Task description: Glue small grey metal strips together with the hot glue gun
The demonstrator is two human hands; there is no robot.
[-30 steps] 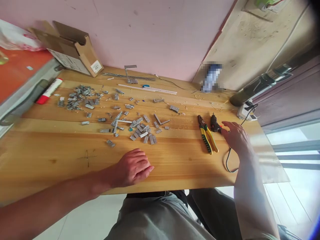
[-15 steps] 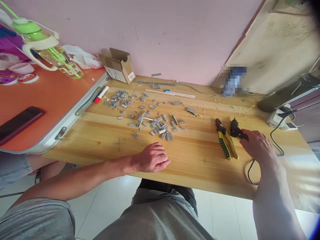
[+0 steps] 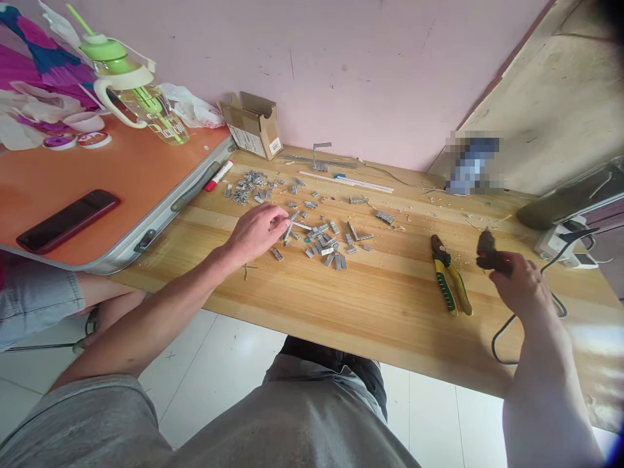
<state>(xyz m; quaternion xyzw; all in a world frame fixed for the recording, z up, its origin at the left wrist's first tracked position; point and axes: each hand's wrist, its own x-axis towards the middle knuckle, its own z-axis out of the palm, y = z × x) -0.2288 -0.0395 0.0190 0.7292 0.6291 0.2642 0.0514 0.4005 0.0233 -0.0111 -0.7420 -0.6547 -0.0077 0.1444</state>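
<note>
My right hand [image 3: 524,286] is closed round a black glue gun [image 3: 493,253], blurred by motion and held just above the table. Its nozzle end points away from me. Left of it lie yellow-green pliers [image 3: 449,276], jaws towards the wall. My left hand [image 3: 260,231] reaches over the table with curled fingers. Its thumb and forefinger come together at the end of an angled piece of staple strips [image 3: 289,229]; whether they grip it I cannot tell. Close by is a scattered group of short staple strips [image 3: 324,244], with another angled piece [image 3: 358,234] to their right.
A small-piece heap [image 3: 251,187], a red-white marker [image 3: 219,175], an open carton [image 3: 253,127] and white sticks [image 3: 348,182] lie farther back. On the orange table [image 3: 160,172] are a phone [image 3: 68,220] and a bottle [image 3: 141,97]. A cord [image 3: 507,328] loops at right, near a power strip [image 3: 563,244].
My left hand has moved forward from the table's front edge to the staple pieces. My right hand has lifted the glue gun off the tabletop. The view has shifted slightly.
</note>
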